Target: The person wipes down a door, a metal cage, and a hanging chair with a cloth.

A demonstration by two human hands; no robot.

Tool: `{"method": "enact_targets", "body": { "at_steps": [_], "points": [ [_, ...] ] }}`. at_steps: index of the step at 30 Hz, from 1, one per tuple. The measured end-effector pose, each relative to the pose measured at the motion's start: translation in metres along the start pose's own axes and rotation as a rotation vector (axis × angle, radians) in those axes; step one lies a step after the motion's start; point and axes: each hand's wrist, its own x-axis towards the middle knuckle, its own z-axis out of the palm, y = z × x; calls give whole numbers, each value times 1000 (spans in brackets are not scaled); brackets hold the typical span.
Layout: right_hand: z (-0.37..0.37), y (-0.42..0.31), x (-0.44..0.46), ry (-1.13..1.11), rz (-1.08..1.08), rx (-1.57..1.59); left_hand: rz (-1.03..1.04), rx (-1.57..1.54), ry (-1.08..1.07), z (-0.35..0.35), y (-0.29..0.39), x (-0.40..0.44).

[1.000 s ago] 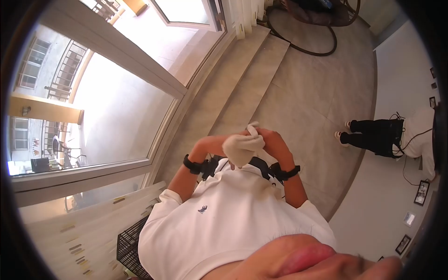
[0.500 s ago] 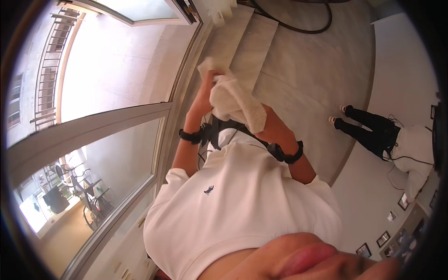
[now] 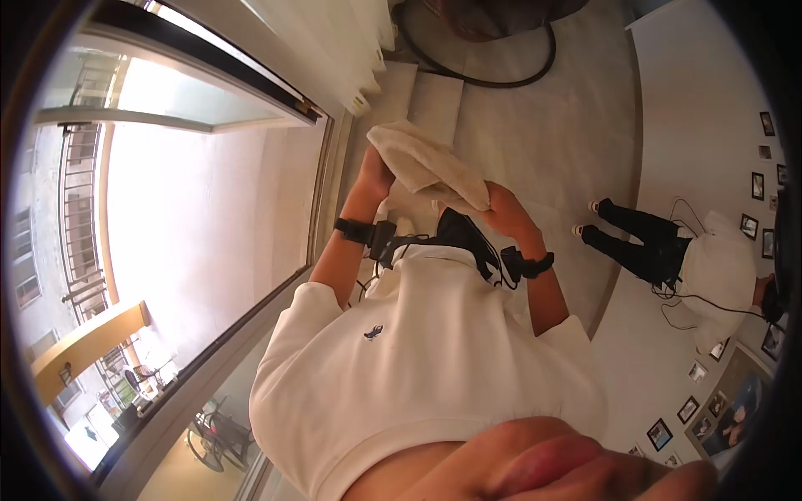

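A beige cloth (image 3: 430,167) is stretched out between my two hands, in front of my white shirt. My left hand (image 3: 377,174) grips its upper left end, with the fingers partly hidden by the cloth. At the lower right end, my right hand (image 3: 506,210) is closed on the cloth's edge. Each wrist bears a black strap with a small device.
A large glass door (image 3: 209,192) with a frame stands at the left, and a pale curtain (image 3: 322,50) hangs above. Steps (image 3: 434,96) lie ahead, near a dark chair with a round base (image 3: 510,82). Another person (image 3: 668,259) stands at the right by a wall with framed pictures.
The cloth was bunched between my hands, then loosened, and is now spread and flatter. Both hands have moved up and away from my body. The view has turned.
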Motion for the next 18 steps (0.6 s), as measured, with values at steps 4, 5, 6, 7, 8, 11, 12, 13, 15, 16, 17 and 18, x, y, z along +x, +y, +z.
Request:
{"method": "enact_targets", "body": {
  "at_steps": [4,5,6,7,8,11,12,13,15,16,17,18],
  "points": [
    [-31,79,46,90,94,140,39,129,214,40,37,59],
    [-42,98,66,205,90,257,85,238,252,48,48,79],
    [-54,114,88,206,76,280,92,263,261,44,57,100],
    [-67,128,117,326,80,284,89,327,192,38,71,119],
    [-75,139,150,461,84,298,78,405,117,36,90,139],
    [-110,143,236,410,134,465,186,461,185,68,124,172],
    [-113,147,271,442,114,480,321,635,167,83,138,194],
    [-107,162,312,444,112,440,390,718,141,91,155,221],
    [-120,155,365,437,126,393,429,506,108,97,185,259],
    [-129,143,386,305,151,412,393,210,101,97,197,272],
    [-133,128,406,240,161,419,489,531,150,96,206,288],
    [-138,114,427,174,170,424,492,527,147,94,212,303]
  ]
}}
